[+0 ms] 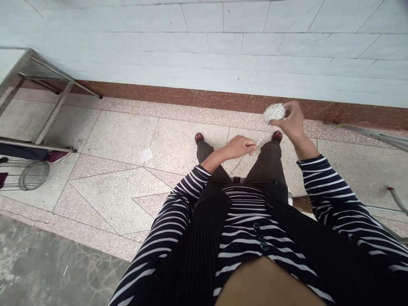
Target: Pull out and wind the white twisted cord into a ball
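Note:
My right hand [293,122] is raised over the floor near the wall, its fingers closed around a ball of white string [274,113]. The ball looks roundish, with strands wound across it. Lower and to the left, my left hand [241,147] pinches a thin whitish string end [260,140] between thumb and fingers. That piece points up toward the ball, but blur hides whether the two join. Both hands are apart from each other, in front of my dark trousers [270,163].
A metal-legged table [54,110] stands at the left, with a wire rack [34,175] and another person's shoe [59,155] near it. A white scrap [146,154] lies on the floor. Metal legs [397,199] show at the right. A tiled wall [207,42] runs ahead.

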`<state>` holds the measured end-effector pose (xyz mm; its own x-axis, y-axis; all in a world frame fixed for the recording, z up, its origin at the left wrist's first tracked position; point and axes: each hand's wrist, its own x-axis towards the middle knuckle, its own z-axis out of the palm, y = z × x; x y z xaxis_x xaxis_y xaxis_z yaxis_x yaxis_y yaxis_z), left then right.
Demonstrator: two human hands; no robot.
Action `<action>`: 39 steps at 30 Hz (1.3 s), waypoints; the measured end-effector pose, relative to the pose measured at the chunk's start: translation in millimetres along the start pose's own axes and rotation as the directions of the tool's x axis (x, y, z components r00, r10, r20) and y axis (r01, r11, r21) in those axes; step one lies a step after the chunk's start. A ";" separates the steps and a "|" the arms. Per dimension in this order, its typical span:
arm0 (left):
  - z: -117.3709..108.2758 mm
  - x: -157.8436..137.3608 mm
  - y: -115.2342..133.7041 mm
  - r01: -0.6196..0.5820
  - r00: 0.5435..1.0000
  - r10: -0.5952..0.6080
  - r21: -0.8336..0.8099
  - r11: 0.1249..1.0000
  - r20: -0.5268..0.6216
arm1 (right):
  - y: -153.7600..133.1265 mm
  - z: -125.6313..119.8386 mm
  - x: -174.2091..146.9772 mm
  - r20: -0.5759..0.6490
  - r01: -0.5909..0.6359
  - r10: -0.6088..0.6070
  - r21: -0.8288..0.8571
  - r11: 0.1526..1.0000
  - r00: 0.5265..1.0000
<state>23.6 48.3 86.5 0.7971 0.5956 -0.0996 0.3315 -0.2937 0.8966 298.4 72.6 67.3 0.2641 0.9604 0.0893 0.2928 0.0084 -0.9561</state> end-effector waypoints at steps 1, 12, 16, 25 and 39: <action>-5.9 0.1 7.8 -0.008 1.000 0.009 0.020 1.000 -0.027 | 8.7 6.0 -6.4 -0.022 -0.078 0.077 -0.040 0.996 0.997; -13.6 -5.9 31.4 0.026 0.998 -0.025 -0.021 0.999 0.054 | 25.0 22.0 -47.4 0.000 -0.208 0.210 -0.116 0.971 0.978; -25.8 6.9 13.6 0.021 0.996 -0.015 0.066 0.998 -0.082 | 8.3 21.7 -55.9 0.209 -0.203 0.228 -0.131 0.970 0.951; -22.6 22.8 -22.4 -0.082 0.987 0.069 -0.089 0.993 -0.144 | -19.2 14.8 -88.2 0.673 -0.568 0.256 0.294 0.768 0.694; -22.7 8.8 -27.0 -0.021 0.974 0.043 0.101 0.995 -0.222 | -47.9 1.3 -85.1 0.622 -0.540 0.130 0.535 0.649 0.772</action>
<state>10.3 78.5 71.2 0.6786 0.7336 0.0372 0.3643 -0.3801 0.8502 260.7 -9.2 105.1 -0.3291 0.9162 -0.2287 -0.4445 -0.3640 -0.8185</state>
